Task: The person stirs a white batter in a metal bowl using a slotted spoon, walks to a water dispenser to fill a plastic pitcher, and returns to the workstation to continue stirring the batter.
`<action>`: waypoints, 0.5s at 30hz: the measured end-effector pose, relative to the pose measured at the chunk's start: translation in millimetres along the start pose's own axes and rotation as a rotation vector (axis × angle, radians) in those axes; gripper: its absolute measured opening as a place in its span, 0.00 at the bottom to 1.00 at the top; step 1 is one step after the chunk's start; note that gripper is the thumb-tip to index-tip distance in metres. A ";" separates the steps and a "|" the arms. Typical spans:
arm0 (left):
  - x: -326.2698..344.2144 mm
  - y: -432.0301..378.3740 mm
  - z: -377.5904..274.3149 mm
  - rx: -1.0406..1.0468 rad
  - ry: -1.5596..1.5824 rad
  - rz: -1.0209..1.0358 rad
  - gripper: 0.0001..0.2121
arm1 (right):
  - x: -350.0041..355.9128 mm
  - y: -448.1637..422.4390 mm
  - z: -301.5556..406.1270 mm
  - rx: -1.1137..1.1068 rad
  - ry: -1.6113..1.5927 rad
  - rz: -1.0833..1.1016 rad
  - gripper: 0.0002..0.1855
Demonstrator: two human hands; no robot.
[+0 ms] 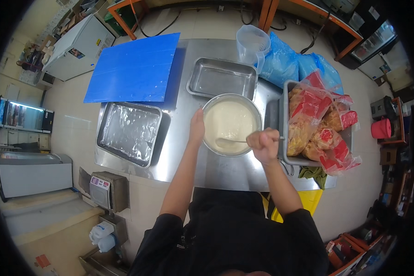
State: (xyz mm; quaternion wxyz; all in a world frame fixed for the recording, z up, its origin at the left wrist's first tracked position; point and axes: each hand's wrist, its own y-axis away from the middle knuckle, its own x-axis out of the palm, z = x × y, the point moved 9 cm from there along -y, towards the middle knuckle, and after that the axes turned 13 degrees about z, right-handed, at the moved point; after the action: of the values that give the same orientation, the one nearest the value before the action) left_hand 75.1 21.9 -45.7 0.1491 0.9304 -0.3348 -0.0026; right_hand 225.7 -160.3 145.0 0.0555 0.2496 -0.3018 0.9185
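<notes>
A round metal bowl (261, 119) of pale, creamy liquid (227, 119) stands on the steel table before me. My left hand (197, 127) rests against the bowl's left side, its fingers along the outer wall. In my right hand (265, 143), closed in a fist over the bowl's lower right rim, is the handle of a metal spoon (225, 142); its head lies at the liquid's surface, near the bowl's lower left. Behind the bowl is a rectangular metal tray (224, 81). Another metal tray (129, 132), with a shiny wet-looking bottom, lies to the left.
A blue board (134, 69) overlaps the left tray's far edge. On the right, a grey tub (285, 151) holds bags of orange-brown food (314, 134). Behind it are blue plastic bags (281, 63) and a clear measuring jug (252, 43). A green cloth (314, 175) lies at the near edge.
</notes>
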 end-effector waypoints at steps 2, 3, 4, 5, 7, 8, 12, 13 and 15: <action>-3.3 2.6 0.0 0.008 -0.023 -0.025 0.23 | -32.1 4.6 -20.5 -0.100 -0.077 -0.198 0.23; -2.6 3.2 -1.9 0.010 -0.056 -0.044 0.23 | -53.2 2.9 -26.3 -0.143 -0.087 -0.307 0.23; -3.9 3.5 -3.5 0.015 -0.090 -0.062 0.23 | -72.0 2.8 -30.6 -0.189 -0.098 -0.417 0.22; -3.9 4.9 -5.1 0.023 -0.119 -0.066 0.24 | -92.3 6.4 -35.3 -0.147 -0.066 -0.546 0.19; -6.2 4.7 -5.0 0.053 -0.170 -0.075 0.24 | -137.0 16.1 -32.6 -0.068 0.002 -0.793 0.14; -2.6 4.1 -2.8 0.031 -0.125 -0.051 0.24 | -153.1 22.1 -4.2 -0.096 0.306 -0.868 0.08; -7.8 6.0 11.8 -0.002 0.067 -0.036 0.24 | -119.9 -13.2 90.5 -0.260 0.949 -0.876 0.18; -7.9 8.0 15.1 -0.002 0.114 -0.040 0.24 | -103.7 -26.5 110.2 -0.312 0.969 -0.828 0.23; -17.2 19.0 17.9 0.004 0.161 -0.021 0.23 | -120.8 -71.2 80.4 -0.037 0.970 -0.615 0.19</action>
State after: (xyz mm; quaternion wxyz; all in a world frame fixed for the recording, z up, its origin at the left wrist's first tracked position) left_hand 48.1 13.8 -59.1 0.1734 0.9314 -0.3121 0.0713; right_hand 382.9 -143.4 178.8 0.4565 -0.1248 -0.1716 0.8641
